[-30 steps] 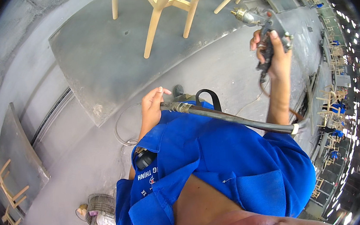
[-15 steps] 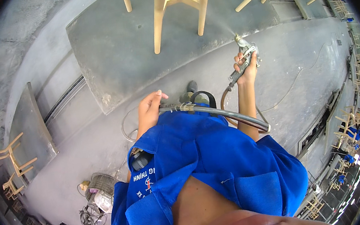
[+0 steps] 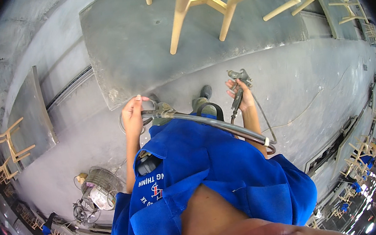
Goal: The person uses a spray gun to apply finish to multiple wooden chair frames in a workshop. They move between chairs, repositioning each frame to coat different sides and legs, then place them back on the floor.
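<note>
My right hand (image 3: 245,97) holds a metal spray gun (image 3: 240,77) in front of my body, the fingers loosely about its grip. A hose (image 3: 234,115) runs down from the handle. My left hand (image 3: 132,117) is raised with curled fingers by the left end of a thick grey tube (image 3: 206,119) that crosses in front of my waist. What lies inside those fingers is hidden. Beyond both hands, a pale wooden chair frame (image 3: 181,16) stands on a large grey board (image 3: 132,50), apart from the gun.
More pale chair frames (image 3: 345,9) stand at the far right, and another (image 3: 11,140) is at the left. A wire-caged fan (image 3: 105,180) lies low on the left. A thin cord (image 3: 307,108) trails over the grey floor (image 3: 279,81). My shoes (image 3: 205,91) show ahead.
My right hand has drawn the spray gun back toward my body and turned it leftward. The mist at its nozzle no longer shows. My left hand has moved left, and the view has shifted.
</note>
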Demonstrator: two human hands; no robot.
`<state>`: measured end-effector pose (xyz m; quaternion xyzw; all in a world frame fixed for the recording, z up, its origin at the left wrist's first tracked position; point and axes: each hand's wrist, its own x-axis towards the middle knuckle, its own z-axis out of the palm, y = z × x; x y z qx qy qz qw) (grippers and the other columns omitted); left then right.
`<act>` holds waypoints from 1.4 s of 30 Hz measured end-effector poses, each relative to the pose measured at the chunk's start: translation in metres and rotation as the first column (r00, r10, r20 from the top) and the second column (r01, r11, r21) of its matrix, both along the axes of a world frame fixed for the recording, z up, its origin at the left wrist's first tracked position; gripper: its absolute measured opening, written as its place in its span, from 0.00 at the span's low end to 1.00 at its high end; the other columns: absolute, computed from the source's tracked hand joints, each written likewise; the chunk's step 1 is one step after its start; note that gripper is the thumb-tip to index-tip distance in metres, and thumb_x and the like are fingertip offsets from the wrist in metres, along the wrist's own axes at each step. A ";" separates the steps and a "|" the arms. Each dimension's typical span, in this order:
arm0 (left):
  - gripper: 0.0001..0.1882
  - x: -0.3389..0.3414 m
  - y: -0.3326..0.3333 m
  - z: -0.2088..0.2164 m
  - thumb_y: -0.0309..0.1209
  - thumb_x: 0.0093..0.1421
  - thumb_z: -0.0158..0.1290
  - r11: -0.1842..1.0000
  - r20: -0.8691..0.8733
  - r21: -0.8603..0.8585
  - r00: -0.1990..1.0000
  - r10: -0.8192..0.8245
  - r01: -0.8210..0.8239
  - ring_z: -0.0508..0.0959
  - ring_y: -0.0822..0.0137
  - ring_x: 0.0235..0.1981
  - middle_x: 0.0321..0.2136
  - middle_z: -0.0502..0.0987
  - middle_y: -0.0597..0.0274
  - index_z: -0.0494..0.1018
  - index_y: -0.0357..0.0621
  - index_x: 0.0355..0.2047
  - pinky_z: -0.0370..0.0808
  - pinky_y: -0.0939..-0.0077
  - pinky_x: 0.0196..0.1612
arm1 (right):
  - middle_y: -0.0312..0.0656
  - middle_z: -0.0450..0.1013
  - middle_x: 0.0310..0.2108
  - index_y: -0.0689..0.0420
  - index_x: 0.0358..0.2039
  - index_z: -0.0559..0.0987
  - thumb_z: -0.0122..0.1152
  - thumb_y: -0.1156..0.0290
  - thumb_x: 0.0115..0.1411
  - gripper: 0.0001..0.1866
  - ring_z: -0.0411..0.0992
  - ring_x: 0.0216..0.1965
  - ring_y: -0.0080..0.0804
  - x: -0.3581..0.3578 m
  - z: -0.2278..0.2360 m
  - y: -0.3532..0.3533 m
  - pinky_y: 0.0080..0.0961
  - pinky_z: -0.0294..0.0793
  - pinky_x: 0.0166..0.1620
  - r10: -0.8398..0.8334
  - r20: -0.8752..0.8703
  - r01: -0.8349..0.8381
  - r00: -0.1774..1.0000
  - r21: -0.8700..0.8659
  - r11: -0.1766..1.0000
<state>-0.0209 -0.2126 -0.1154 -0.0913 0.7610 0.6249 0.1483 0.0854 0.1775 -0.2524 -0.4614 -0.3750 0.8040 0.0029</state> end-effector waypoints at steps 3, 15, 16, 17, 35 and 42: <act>0.20 -0.013 -0.058 -0.026 0.42 0.71 0.50 0.998 -0.012 0.007 0.998 0.065 -0.065 0.56 0.84 0.17 0.14 0.61 0.79 0.82 0.39 0.34 0.51 0.82 0.22 | 0.35 0.76 0.31 0.52 0.44 0.76 0.63 0.60 0.65 0.12 0.78 0.31 0.27 -0.041 0.022 -0.062 0.20 0.69 0.25 0.218 0.002 -0.218 0.976 0.047 0.975; 0.24 -0.019 -0.346 -0.177 0.46 0.71 0.43 0.767 0.117 0.202 0.793 0.598 -0.609 0.59 0.78 0.12 0.16 0.71 0.66 0.78 0.36 0.35 0.52 0.80 0.17 | 0.56 0.78 0.44 0.65 0.52 0.74 0.62 0.51 0.62 0.30 0.77 0.47 0.52 -0.358 0.115 -0.382 0.42 0.76 0.48 0.750 0.308 -0.458 0.585 0.889 -0.007; 0.26 -0.012 -0.360 -0.184 0.46 0.72 0.41 0.754 0.124 0.184 0.776 0.618 -0.630 0.59 0.78 0.12 0.15 0.70 0.68 0.78 0.35 0.36 0.51 0.80 0.17 | 0.57 0.78 0.44 0.66 0.53 0.72 0.61 0.52 0.62 0.30 0.77 0.48 0.55 -0.383 0.131 -0.390 0.45 0.77 0.47 0.738 0.393 -0.460 0.549 0.879 -0.125; 0.26 -0.008 -0.369 -0.192 0.46 0.72 0.40 0.790 0.075 0.187 0.810 0.581 -0.584 0.59 0.78 0.12 0.13 0.68 0.69 0.78 0.35 0.36 0.51 0.80 0.17 | 0.57 0.79 0.42 0.65 0.51 0.72 0.61 0.53 0.62 0.28 0.78 0.46 0.55 -0.403 0.144 -0.398 0.45 0.77 0.46 0.665 0.428 -0.441 0.612 0.883 -0.162; 0.22 -0.023 -0.406 -0.172 0.41 0.69 0.39 0.726 0.260 0.105 0.724 0.639 -0.679 0.57 0.76 0.11 0.10 0.59 0.70 0.79 0.40 0.40 0.49 0.77 0.17 | 0.56 0.79 0.40 0.65 0.52 0.68 0.58 0.57 0.64 0.26 0.78 0.45 0.54 -0.536 0.037 -0.425 0.49 0.77 0.47 0.426 0.586 -0.524 0.689 0.810 -0.266; 0.22 -0.031 -0.405 -0.163 0.41 0.69 0.39 0.722 0.279 0.048 0.703 0.654 -0.691 0.57 0.75 0.12 0.10 0.58 0.70 0.79 0.40 0.38 0.50 0.77 0.17 | 0.55 0.80 0.38 0.62 0.49 0.72 0.55 0.51 0.65 0.25 0.78 0.44 0.55 -0.530 0.045 -0.430 0.50 0.76 0.47 0.479 0.540 -0.514 0.692 0.835 -0.199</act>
